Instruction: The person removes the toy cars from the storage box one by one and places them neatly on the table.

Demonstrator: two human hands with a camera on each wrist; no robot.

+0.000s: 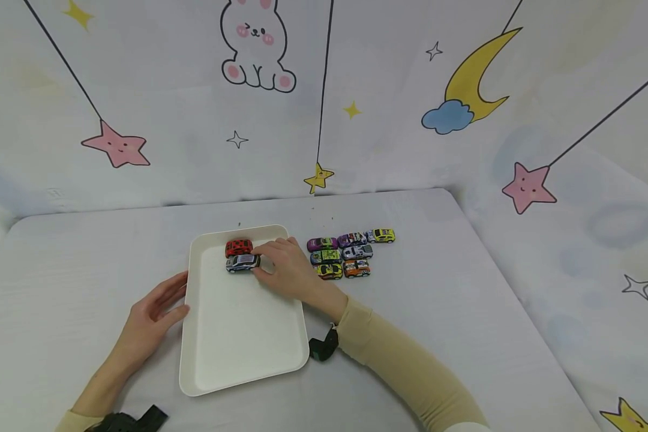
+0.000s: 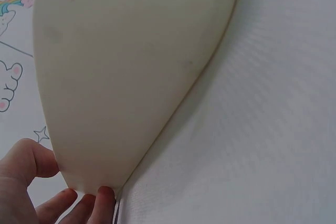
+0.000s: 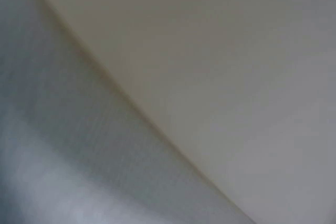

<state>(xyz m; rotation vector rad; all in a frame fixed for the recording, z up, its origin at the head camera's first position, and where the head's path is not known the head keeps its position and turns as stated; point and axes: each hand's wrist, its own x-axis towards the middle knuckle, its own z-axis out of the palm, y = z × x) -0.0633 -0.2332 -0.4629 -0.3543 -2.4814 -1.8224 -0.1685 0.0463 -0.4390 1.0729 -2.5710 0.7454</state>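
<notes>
In the head view a white tray (image 1: pixel 248 324) lies on the table. Inside it near the far edge, a silver toy car (image 1: pixel 242 263) sits just in front of a red toy car (image 1: pixel 238 246) with black spots. My right hand (image 1: pixel 288 270) reaches over the tray's right side and pinches the silver car's right end between thumb and fingers. At the tray's left wall is my left hand (image 1: pixel 151 318), its relaxed fingertips and thumb touching the outer side. The left wrist view shows that wall (image 2: pixel 131 77) up close, with the left fingertips (image 2: pixel 105 195) against it.
Right of the tray, several toy cars (image 1: pixel 326 257) in purple, green, yellow, white and orange stand in close rows on the white table (image 1: pixel 410 336). A black wrist camera (image 1: pixel 324 345) sits beside the tray's right edge. Behind the table hangs a printed backdrop (image 1: pixel 194 132).
</notes>
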